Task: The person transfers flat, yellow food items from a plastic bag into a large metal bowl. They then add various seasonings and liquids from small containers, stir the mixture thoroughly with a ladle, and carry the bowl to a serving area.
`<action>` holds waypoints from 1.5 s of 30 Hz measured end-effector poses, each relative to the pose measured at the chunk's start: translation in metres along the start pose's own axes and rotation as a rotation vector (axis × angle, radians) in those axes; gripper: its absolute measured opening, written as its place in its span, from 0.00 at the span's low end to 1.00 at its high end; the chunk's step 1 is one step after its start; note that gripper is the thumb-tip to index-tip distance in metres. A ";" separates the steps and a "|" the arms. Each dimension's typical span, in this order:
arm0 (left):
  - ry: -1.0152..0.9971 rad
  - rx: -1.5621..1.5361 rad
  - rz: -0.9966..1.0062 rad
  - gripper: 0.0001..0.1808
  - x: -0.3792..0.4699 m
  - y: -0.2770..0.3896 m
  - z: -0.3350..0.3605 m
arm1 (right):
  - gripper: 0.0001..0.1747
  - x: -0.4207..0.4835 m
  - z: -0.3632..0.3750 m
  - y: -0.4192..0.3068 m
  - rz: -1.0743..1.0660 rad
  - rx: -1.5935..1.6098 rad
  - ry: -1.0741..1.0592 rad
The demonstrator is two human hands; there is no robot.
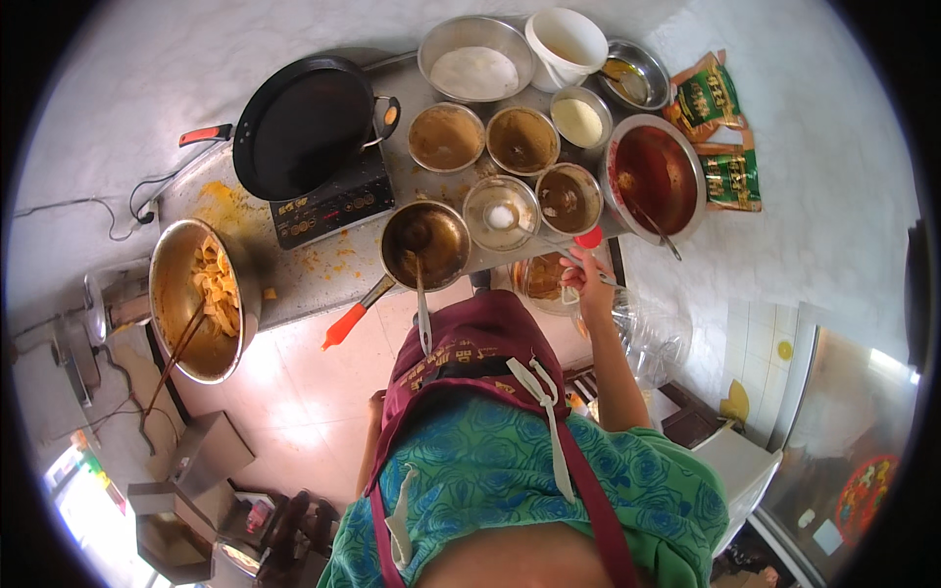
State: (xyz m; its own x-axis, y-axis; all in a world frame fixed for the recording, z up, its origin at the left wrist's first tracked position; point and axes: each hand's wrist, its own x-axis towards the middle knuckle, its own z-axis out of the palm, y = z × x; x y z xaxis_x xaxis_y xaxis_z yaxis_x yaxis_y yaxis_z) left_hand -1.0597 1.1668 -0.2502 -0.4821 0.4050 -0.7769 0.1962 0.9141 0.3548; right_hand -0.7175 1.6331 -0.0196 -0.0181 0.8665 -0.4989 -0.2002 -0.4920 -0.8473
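Note:
My right hand grips the handle of a spoon. The spoon reaches into a steel bowl at the counter's front edge, where a small heap of white powder shows; whether the powder lies on the spoon or in the bowl is unclear. My left hand hangs beside my maroon apron, mostly hidden. Left of the bowl is a saucepan with an orange-tipped handle, a spoon leaning out of it. To the right sits a bowl of brown powder.
More bowls of powder stand behind, near a white bucket. A basin of red liquid holds a ladle. A black pan rests on an induction cooker. At far left, a basin contains yellow-orange pieces and chopsticks.

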 end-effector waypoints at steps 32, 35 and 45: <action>-0.155 -1.271 0.072 0.25 -0.048 0.221 -0.134 | 0.20 -0.010 0.006 0.072 -0.109 0.064 0.056; -0.136 -1.280 -0.001 0.24 -0.049 0.240 -0.141 | 0.20 -0.035 0.000 0.056 -0.141 0.009 0.011; 0.141 -1.506 0.111 0.30 -0.020 0.266 -0.149 | 0.21 0.058 0.049 -0.021 -0.171 0.262 -0.086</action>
State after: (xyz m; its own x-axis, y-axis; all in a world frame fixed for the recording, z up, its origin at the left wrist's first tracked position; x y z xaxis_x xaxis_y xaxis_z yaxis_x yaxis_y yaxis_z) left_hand -1.1250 1.3991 -0.0630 -0.6166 0.3833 -0.6876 -0.7514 -0.0260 0.6593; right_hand -0.7624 1.6977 -0.0220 -0.0427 0.9441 -0.3270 -0.4524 -0.3101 -0.8362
